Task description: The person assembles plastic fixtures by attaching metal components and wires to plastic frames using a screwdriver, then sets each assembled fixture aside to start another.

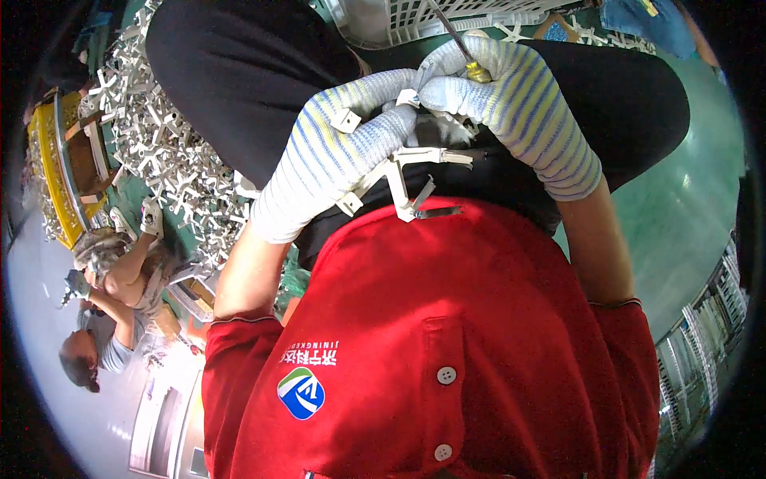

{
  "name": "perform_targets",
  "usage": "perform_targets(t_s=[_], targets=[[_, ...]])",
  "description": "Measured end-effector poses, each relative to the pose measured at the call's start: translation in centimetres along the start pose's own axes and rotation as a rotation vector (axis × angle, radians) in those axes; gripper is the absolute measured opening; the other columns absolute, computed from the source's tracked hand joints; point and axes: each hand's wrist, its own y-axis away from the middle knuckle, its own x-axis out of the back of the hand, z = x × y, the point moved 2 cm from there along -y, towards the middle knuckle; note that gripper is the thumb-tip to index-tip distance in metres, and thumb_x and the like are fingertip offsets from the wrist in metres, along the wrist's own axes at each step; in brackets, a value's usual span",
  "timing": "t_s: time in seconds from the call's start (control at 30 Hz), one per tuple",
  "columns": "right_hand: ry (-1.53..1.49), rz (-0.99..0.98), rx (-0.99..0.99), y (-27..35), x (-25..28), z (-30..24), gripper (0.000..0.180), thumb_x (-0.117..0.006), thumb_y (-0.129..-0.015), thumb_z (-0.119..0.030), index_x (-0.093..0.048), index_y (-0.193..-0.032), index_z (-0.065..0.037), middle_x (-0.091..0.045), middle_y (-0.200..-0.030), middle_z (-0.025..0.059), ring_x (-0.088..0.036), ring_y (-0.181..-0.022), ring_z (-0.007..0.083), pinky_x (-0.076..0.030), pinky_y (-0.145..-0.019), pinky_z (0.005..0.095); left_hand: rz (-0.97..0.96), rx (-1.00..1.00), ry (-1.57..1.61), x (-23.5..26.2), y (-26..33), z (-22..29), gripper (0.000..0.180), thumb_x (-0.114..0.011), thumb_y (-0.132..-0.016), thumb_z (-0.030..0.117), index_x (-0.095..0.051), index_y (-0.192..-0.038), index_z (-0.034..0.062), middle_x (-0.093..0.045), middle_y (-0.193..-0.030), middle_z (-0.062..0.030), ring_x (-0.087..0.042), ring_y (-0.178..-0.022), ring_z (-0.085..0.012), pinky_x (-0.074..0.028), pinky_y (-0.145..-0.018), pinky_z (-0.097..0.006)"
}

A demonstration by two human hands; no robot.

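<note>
My left hand (319, 164), in a striped knit glove, is closed around a white plastic part (397, 185) with several arms. Thin metal strips stick out from two of its arms toward my shirt. My right hand (531, 108), gloved the same way, grips a screwdriver (479, 73) by its yellow handle, the metal shaft pointing away from me. Its thumb and fingertips also meet the left fingers at the end of one arm of the part. What exactly those fingertips pinch is hidden.
A large heap of similar white parts (171, 148) covers the floor at left. Ahead stands a white plastic crate (415, 20). A yellow-edged container (52, 172) and a seated co-worker (120, 303) are at far left. White racks (694, 367) stand at lower right.
</note>
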Motion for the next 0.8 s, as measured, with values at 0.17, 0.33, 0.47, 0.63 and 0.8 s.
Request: perform_targets(t_s=[0.17, 0.33, 0.47, 0.63, 0.8], targets=[[0.044, 0.016, -0.012, -0.1, -0.4, -0.2, 0.024, -0.082, -0.092, -0.022, -0.077, -0.104, -0.003, -0.077, -0.085, 0.0109, -0.074, -0.076, 0.0179, -0.057, -0.071, 0.0306, -0.012, -0.13, -0.12, 0.5, -0.4, -1.1, 0.034, -0.068, -0.099, 0.014, -0.071, -0.126, -0.0063, -0.077, -0.099, -0.0123, -0.071, -0.084, -0.0134, -0.057, -0.079, -0.028], [-0.096, -0.008, -0.18, -0.3, -0.7, -0.5, 0.027, -0.086, -0.089, -0.024, -0.075, -0.102, -0.003, -0.075, -0.082, 0.0088, -0.072, -0.073, 0.0156, -0.057, -0.067, 0.0304, 0.085, 0.025, 0.027, 0.5, -0.2, -2.1, 0.029, -0.069, -0.1, 0.014, -0.073, -0.121, -0.0049, -0.077, -0.099, -0.0141, -0.073, -0.082, -0.0148, -0.057, -0.077, -0.029], [-0.039, -0.026, -0.17, -0.2, -0.4, -0.1, 0.031, -0.088, -0.087, -0.025, -0.074, -0.103, -0.002, -0.075, -0.084, 0.0083, -0.071, -0.074, 0.0147, -0.056, -0.069, 0.0296, 0.067, -0.15, -0.139, 0.5, -0.2, -1.7, 0.027, -0.07, -0.1, 0.012, -0.074, -0.121, -0.0046, -0.076, -0.088, -0.011, -0.072, -0.076, -0.014, -0.057, -0.072, -0.029], [-0.092, -0.074, -0.22, 0.3, -0.7, 0.5, 0.034, -0.083, -0.091, -0.029, -0.074, -0.112, -0.003, -0.075, -0.088, 0.0072, -0.072, -0.082, 0.0123, -0.055, -0.075, 0.0255, 0.094, -0.113, -0.016, 0.5, -0.1, -1.2, 0.026, -0.069, -0.099, 0.007, -0.074, -0.121, -0.0051, -0.075, -0.079, -0.0101, -0.071, -0.072, -0.0138, -0.057, -0.069, -0.029], [-0.584, -0.143, -0.281, 3.2, 1.0, 2.8, 0.039, -0.062, -0.102, -0.021, -0.067, -0.137, -0.004, -0.072, -0.111, 0.0029, -0.065, -0.085, 0.0085, -0.052, -0.078, 0.0226, 0.054, -0.142, 0.016, 0.4, 0.1, -0.9, 0.02, -0.065, -0.105, 0.01, -0.075, -0.119, 0.0001, -0.071, -0.085, -0.0053, -0.065, -0.077, -0.0096, -0.053, -0.072, -0.026]])
